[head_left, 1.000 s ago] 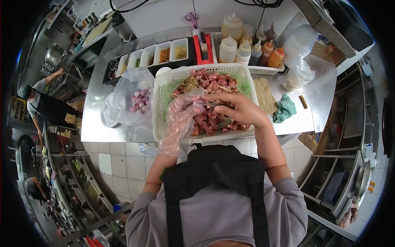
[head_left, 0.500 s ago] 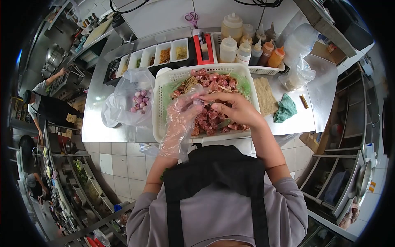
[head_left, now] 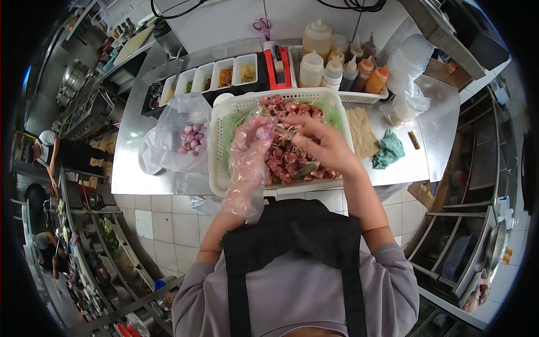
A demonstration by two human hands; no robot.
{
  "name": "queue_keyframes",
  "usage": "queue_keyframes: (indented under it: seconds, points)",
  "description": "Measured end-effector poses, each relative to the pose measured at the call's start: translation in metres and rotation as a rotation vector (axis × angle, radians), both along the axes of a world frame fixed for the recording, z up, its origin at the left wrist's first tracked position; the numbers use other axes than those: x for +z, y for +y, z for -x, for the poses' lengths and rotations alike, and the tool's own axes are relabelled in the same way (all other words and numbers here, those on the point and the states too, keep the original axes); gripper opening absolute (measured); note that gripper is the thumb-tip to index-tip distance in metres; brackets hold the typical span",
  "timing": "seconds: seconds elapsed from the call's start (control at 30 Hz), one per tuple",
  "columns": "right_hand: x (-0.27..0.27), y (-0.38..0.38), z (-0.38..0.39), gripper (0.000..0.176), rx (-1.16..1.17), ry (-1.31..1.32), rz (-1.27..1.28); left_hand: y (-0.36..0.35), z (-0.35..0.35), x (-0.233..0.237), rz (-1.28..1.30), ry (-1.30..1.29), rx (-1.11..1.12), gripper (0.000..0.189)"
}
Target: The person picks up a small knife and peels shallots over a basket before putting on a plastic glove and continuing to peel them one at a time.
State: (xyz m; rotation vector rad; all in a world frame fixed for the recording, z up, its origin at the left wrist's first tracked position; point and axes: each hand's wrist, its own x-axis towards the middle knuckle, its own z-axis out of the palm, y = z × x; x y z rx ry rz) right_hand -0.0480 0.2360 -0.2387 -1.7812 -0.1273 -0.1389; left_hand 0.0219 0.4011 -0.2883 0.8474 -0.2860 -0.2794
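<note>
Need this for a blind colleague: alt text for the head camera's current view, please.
A person's gloved left hand holds a purplish onion beside the bare right hand, above a white basket of reddish skins on a metal counter. A bag of onions sits to the left; squeeze bottles stand behind.

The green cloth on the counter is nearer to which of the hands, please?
Right. The right hand, over the white basket, is left of the green cloth; the left hand is farther left.
</note>
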Motion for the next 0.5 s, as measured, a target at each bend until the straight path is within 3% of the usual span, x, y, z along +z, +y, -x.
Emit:
queue_keyframes:
  seconds: [0.03, 0.1, 0.17, 0.33, 0.43, 0.5]
  points:
    - [0.003, 0.003, 0.002, 0.037, 0.073, 0.122, -0.01, -0.002, 0.0, -0.002, -0.04, -0.084, 0.056, 0.042]
    - [0.0, 0.011, 0.0, 0.041, 0.08, 0.114, 0.027, 0.002, 0.003, 0.0, -0.108, -0.136, 0.068, 0.049]
    - [-0.004, 0.018, -0.002, 0.036, 0.021, -0.038, -0.06, 0.003, 0.007, 0.006, -0.176, -0.187, 0.081, 0.056]
    - [-0.01, 0.02, -0.006, 0.03, -0.001, -0.065, 0.016, 0.003, 0.006, 0.007, -0.223, -0.33, 0.119, 0.071]
    - [-0.014, 0.022, -0.007, 0.029, -0.032, -0.084, 0.01, -0.001, 0.002, 0.004, -0.296, -0.465, 0.201, 0.065]
    - [-0.014, 0.023, -0.007, 0.029, -0.046, -0.08, 0.002, 0.001, 0.005, 0.009, -0.257, -0.343, 0.124, 0.061]
